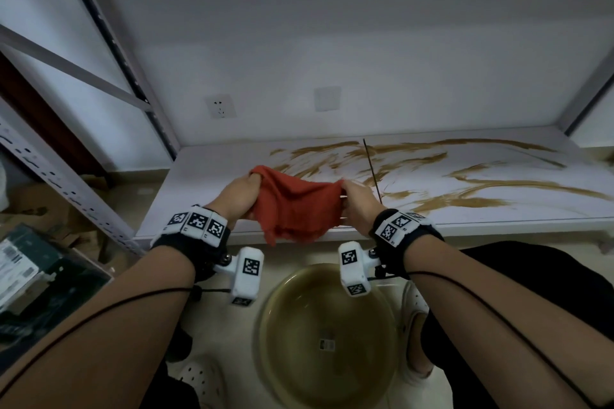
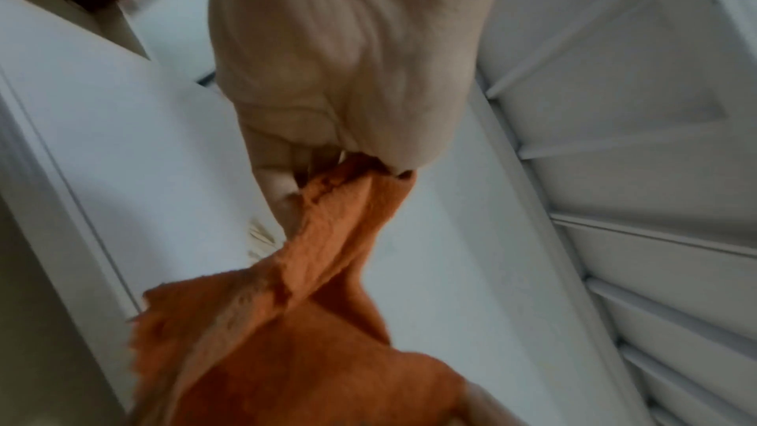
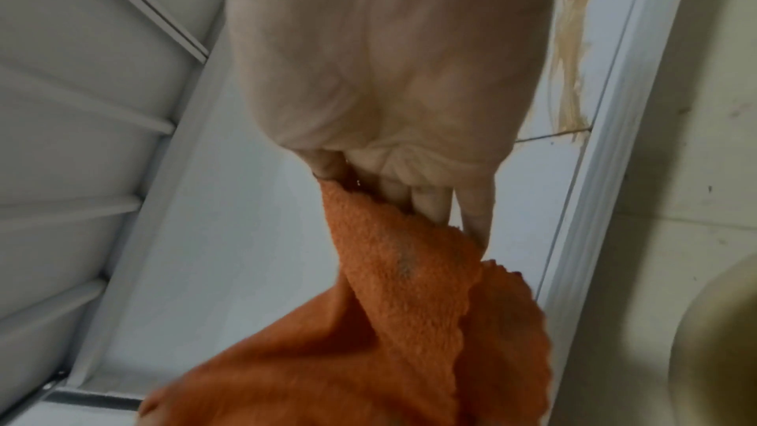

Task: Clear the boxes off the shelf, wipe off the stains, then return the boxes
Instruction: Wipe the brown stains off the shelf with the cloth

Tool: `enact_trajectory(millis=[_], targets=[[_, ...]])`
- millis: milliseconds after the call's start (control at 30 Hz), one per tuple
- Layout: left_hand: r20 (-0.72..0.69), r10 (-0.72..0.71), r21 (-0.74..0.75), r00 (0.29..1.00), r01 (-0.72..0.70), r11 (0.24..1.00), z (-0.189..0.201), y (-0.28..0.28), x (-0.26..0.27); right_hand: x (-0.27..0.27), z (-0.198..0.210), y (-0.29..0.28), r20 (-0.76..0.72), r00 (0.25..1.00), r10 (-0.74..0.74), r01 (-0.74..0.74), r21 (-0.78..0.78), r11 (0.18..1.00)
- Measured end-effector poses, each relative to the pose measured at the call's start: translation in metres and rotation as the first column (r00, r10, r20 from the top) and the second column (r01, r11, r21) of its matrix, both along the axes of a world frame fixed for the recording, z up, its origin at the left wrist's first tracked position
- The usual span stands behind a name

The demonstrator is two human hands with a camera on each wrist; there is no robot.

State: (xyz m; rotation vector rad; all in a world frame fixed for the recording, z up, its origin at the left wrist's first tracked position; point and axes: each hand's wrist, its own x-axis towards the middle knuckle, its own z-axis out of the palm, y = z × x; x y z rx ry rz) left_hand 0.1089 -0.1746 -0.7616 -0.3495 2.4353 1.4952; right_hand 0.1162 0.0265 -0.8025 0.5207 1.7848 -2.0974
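Note:
An orange cloth (image 1: 296, 206) hangs stretched between my two hands just above the front edge of the white shelf (image 1: 199, 176). My left hand (image 1: 239, 194) grips its left end in a fist, and my right hand (image 1: 357, 201) pinches its right end. In the left wrist view the cloth (image 2: 327, 238) runs out of the curled fingers (image 2: 282, 180). In the right wrist view the cloth (image 3: 409, 271) is held under the fingers (image 3: 430, 203). Brown stains (image 1: 432, 176) streak the shelf's middle and right. No box stands on the shelf.
A round basin (image 1: 319, 335) of murky brownish water sits on the floor below my hands. Cardboard and a dark box (image 1: 40, 276) lie at the left beside a perforated metal upright (image 1: 50, 176). White shoes (image 1: 412, 325) flank the basin. Wall sockets (image 1: 220, 106) sit behind the shelf.

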Motion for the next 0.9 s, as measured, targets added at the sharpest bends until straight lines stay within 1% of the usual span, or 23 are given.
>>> enact_trajectory(millis=[33,100,167,200,233,267,300,333,367,400,433,467,500,533,600,667,733,767,833,900], targets=[[0.022,-0.041,0.062,0.999,0.039,0.997,0.005,0.008,0.003,0.001,0.000,-0.003,0.015,1.000,0.027,-0.027,-0.033,0.999],[0.069,-0.194,0.131,0.979,0.184,0.974,0.011,0.021,0.008,0.005,0.002,-0.007,0.018,0.989,0.144,-0.142,-0.095,0.985],[0.131,-0.365,0.235,0.922,0.329,0.915,0.015,0.031,0.012,0.006,0.004,-0.010,-0.005,0.972,0.237,-0.235,-0.162,0.959],[0.143,-0.414,0.296,0.899,0.360,0.885,0.016,0.033,0.013,0.007,0.005,-0.011,-0.027,0.969,0.245,-0.245,-0.183,0.952],[0.129,-0.416,0.336,0.900,0.355,0.872,0.017,0.035,0.011,0.007,0.006,-0.013,-0.047,0.972,0.229,-0.234,-0.192,0.953],[0.091,-0.367,0.355,0.926,0.314,0.880,0.017,0.034,0.009,0.007,0.006,-0.014,-0.060,0.979,0.197,-0.205,-0.189,0.960],[0.036,-0.272,0.359,0.961,0.242,0.901,0.018,0.031,0.006,0.006,0.007,-0.014,-0.061,0.987,0.147,-0.155,-0.174,0.972],[-0.014,-0.150,0.362,0.989,0.145,0.921,0.016,0.025,0.002,0.006,0.007,-0.013,-0.055,0.994,0.092,-0.100,-0.165,0.981],[-0.041,-0.027,0.365,0.999,0.041,0.930,0.012,0.017,-0.003,0.006,0.007,-0.011,-0.045,0.998,0.053,-0.060,-0.171,0.983],[-0.045,0.077,0.371,0.996,-0.055,0.927,0.007,0.008,-0.006,0.006,0.008,-0.009,-0.032,0.999,0.037,-0.042,-0.199,0.979],[-0.017,0.153,0.364,0.988,-0.137,0.921,0.001,0.000,-0.008,0.006,0.009,-0.008,-0.022,0.999,0.035,-0.039,-0.231,0.972],[0.044,0.198,0.353,0.979,-0.201,0.914,-0.007,-0.006,-0.009,0.006,0.011,-0.006,-0.014,0.999,0.037,-0.040,-0.257,0.966],[0.121,0.203,0.330,0.972,-0.233,0.915,-0.013,-0.009,-0.007,0.007,0.013,-0.005,-0.011,0.999,0.042,-0.044,-0.272,0.961],[0.209,0.165,0.297,0.964,-0.223,0.928,-0.016,-0.009,-0.004,0.008,0.014,-0.004,-0.008,0.999,0.044,-0.045,-0.281,0.959],[0.373,0.007,0.259,0.928,-0.111,0.959,-0.018,-0.003,0.002,0.010,0.016,-0.004,-0.006,0.999,0.046,-0.046,-0.300,0.953],[0.445,-0.135,0.295,0.885,-0.003,0.955,-0.019,0.001,0.004,0.011,0.018,-0.006,0.000,0.999,0.049,-0.046,-0.330,0.943],[0.427,-0.182,0.358,0.886,0.019,0.933,-0.018,0.004,0.003,0.010,0.021,-0.008,0.012,0.999,0.052,-0.044,-0.343,0.938],[0.400,-0.172,0.395,0.900,0.000,0.919,-0.016,0.005,0.003,0.010,0.022,-0.009,0.017,0.998,0.052,-0.044,-0.335,0.941],[0.331,-0.099,0.448,0.938,-0.065,0.892,-0.010,0.008,0.003,0.010,0.022,-0.007,0.035,0.998,0.057,-0.045,-0.284,0.958],[0.254,-0.033,0.443,0.967,-0.086,0.892,-0.006,0.009,0.002,0.010,0.022,-0.005,0.068,0.994,0.089,-0.072,-0.224,0.972]])
